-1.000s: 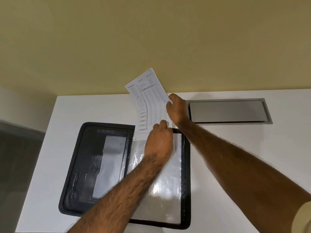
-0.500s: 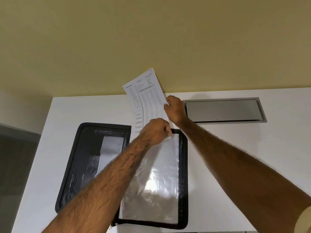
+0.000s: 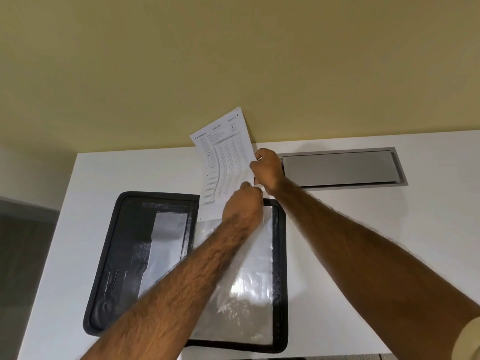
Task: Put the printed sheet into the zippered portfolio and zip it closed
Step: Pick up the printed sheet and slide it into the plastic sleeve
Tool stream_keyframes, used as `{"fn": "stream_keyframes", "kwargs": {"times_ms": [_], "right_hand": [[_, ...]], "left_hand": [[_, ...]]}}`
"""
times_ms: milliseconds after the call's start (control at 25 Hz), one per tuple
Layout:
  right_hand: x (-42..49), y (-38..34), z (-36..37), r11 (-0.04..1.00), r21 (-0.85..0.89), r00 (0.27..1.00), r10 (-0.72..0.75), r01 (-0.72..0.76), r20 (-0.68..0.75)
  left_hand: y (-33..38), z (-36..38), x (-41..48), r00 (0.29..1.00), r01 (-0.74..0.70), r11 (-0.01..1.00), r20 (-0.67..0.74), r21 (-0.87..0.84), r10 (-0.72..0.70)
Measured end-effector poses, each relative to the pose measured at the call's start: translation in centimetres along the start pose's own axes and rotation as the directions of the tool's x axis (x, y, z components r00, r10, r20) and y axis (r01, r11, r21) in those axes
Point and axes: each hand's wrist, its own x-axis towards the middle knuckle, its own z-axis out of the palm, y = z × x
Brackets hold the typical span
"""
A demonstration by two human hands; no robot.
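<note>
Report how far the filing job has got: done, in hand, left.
Done: the portfolio lies open on the white table. In hand: the right hand grips the printed sheet by its edge, while the left hand is at the top of the clear sleeve; most of the sheet stands outside. Left: slide it in, fold the portfolio shut, zip it.

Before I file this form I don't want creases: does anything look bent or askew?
Yes: the printed sheet bows and leans left above the clear sleeve, held by the right hand and left hand.

White table (image 3: 363, 229); open portfolio (image 3: 124, 255) atop
</note>
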Motion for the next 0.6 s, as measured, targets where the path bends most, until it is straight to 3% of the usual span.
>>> {"fn": "stream_keyframes", "kwargs": {"times_ms": [240,360,600], "right_hand": [[-0.3,0.3,-0.9,0.992,-0.098,0.997,-0.075,0.078,0.035],[0.0,0.4,-1.8,0.968,-0.214,0.989,-0.120,0.135,0.082],[0.6,-0.1,-2.5,0.997,-0.075,0.994,-0.005,0.013,0.111]], "left_hand": [[-0.7,-0.6,1.4,0.993,0.059,0.993,0.108,-0.099,-0.048],[-0.7,-0.6,1.5,0.992,-0.013,0.996,0.121,-0.083,0.023],[-0.9,-1.3,1.3,0.979,-0.149,0.989,0.143,0.020,0.145]]}}
